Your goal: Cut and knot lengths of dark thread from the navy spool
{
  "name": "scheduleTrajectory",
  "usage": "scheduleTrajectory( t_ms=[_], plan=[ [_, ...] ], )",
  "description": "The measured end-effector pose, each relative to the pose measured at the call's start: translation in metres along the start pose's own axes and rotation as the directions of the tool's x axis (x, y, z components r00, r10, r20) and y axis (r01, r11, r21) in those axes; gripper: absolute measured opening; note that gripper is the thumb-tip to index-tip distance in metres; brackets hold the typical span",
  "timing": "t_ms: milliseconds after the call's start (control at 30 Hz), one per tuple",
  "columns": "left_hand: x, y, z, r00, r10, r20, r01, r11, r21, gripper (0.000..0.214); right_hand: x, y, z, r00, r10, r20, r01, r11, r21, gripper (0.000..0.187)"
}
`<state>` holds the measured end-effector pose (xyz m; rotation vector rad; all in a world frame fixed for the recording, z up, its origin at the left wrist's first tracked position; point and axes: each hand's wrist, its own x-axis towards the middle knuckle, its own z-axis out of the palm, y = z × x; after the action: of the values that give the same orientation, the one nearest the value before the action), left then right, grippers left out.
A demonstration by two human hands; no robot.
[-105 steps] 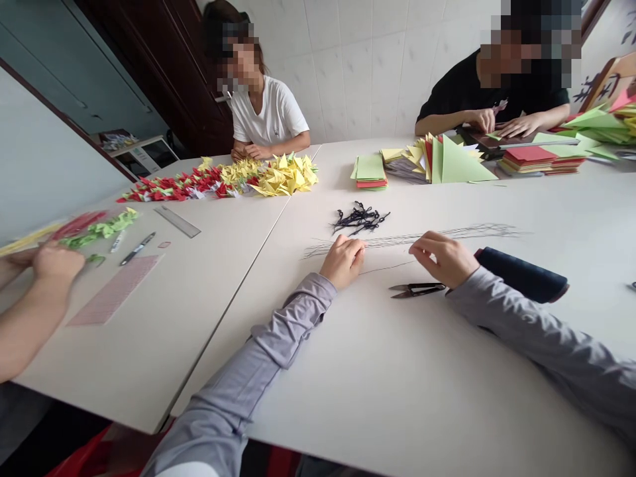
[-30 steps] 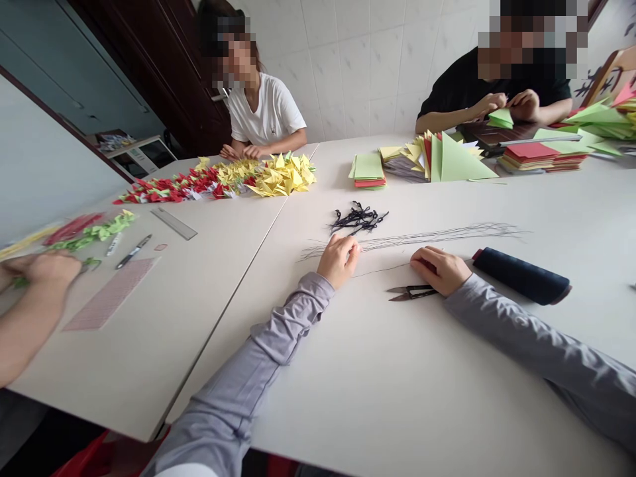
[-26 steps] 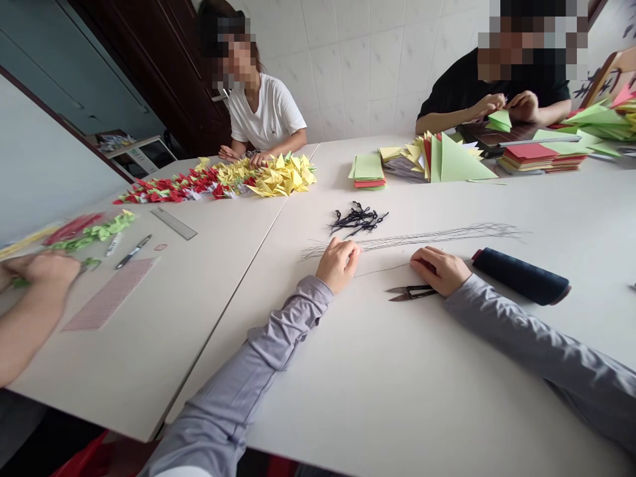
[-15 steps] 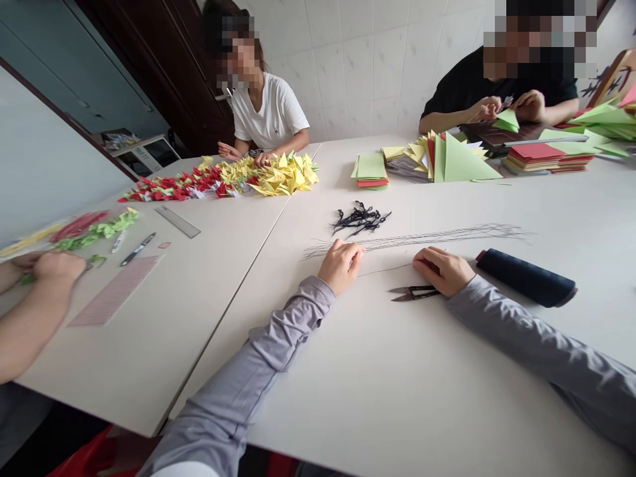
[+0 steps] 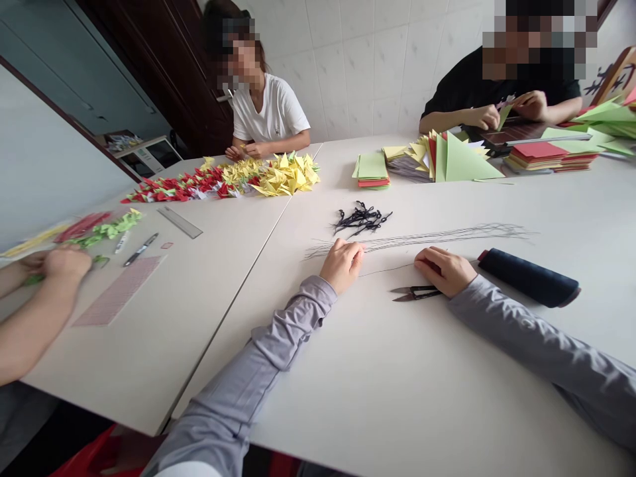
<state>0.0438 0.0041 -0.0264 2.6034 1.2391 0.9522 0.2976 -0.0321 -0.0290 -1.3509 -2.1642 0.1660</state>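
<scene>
My left hand (image 5: 342, 264) rests on the white table (image 5: 397, 371), fingers curled and pinching one end of a thin dark thread (image 5: 385, 269). The other end of that thread runs to my right hand (image 5: 444, 268), whose fingers are curled over it. Small black thread snips (image 5: 415, 293) lie just below my right hand, partly under it. A row of cut dark threads (image 5: 427, 235) lies stretched out just beyond both hands. A dark blue thread spool (image 5: 529, 285) lies on its side to the right of my right hand.
A small heap of black knotted thread pieces (image 5: 362, 218) sits farther back. Folded yellow and red paper pieces (image 5: 238, 177), green and red paper stacks (image 5: 370, 170) and folded triangles (image 5: 454, 159) lie beyond. Three other people work at the table; a ruler (image 5: 179, 222) and pen (image 5: 140, 248) lie left.
My right hand came down from above the cut threads to the table by the snips. My left hand stays put. The person in black shifted a green paper about.
</scene>
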Motion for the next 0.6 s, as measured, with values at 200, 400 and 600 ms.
scheduleTrajectory(
  t_ms=[200, 400, 600],
  plan=[
    [0.0009, 0.0022, -0.0008, 1.000, 0.008, -0.017, -0.008, 1.000, -0.009, 0.018, -0.0001, 0.0007, 0.0001, 1.000, 0.007, 0.010, -0.007, 1.000, -0.002, 0.021],
    [0.0029, -0.0038, 0.0001, 0.990, -0.097, -0.107, 0.103, 0.993, 0.055, 0.020, -0.0003, 0.0010, 0.0000, 1.000, -0.002, 0.009, 0.002, 1.000, 0.004, 0.019],
    [0.0079, -0.0041, -0.0006, 0.996, -0.061, -0.061, 0.065, 0.995, 0.070, 0.020, -0.0004, 0.0008, 0.0002, 1.000, -0.002, 0.003, 0.002, 1.000, 0.018, 0.020]
  ],
)
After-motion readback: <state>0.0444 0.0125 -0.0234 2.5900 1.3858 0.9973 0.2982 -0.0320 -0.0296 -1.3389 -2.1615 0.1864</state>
